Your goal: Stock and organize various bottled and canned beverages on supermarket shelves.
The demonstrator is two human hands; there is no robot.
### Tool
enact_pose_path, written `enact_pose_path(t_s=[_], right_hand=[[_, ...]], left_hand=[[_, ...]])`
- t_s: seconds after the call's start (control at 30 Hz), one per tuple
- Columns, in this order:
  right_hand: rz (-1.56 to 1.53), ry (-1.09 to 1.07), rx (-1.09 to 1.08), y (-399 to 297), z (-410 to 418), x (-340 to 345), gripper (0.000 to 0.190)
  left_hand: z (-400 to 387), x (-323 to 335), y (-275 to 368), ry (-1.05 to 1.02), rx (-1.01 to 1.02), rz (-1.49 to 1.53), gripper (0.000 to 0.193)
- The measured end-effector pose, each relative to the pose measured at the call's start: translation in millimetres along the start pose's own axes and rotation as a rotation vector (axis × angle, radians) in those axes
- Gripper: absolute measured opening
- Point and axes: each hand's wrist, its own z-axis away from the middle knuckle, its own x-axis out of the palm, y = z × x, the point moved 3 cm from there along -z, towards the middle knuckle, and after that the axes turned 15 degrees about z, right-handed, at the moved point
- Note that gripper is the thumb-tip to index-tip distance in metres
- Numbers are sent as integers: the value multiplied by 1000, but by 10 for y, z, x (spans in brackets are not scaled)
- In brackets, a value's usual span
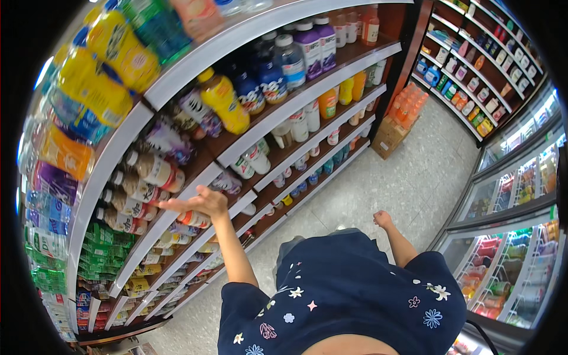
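My left hand (202, 205) reaches out to the drinks shelf with its fingers spread and nothing in it. Its fingertips are close to a shelf edge strip (153, 230), whether touching I cannot tell. Just beyond them, several brown bottles with white and red labels (153, 171) stand on the shelf. A bottle with an orange-red label (195, 218) shows partly below the hand. My right hand (382, 219) hangs at my right side over the floor, its fingers curled in, and I see nothing in it.
Shelving (266, 146) full of drinks runs along my left. Glass-door fridges (510, 262) line my right. Ahead on the tiled floor (346, 191), a cardboard box (387, 138) bears a pack of orange bottles (407, 104). Shelves of household bottles (470, 66) stand at the far end.
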Motion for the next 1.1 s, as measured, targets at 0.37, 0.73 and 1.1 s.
enact_pose_path(t_s=[0.37,0.73,1.1], right_hand=[[-154,-136,12,515,-472,-171,20],[-294,89,-362,-507,-1228,-1637,22],[-513,533,-844,-3351,-1886,-4440,20]], left_hand=[[360,1825,1137,-308,183,63,81],[391,3614,1811,-306,413,197,70],[442,4071,1745,-533,226,-210,56]])
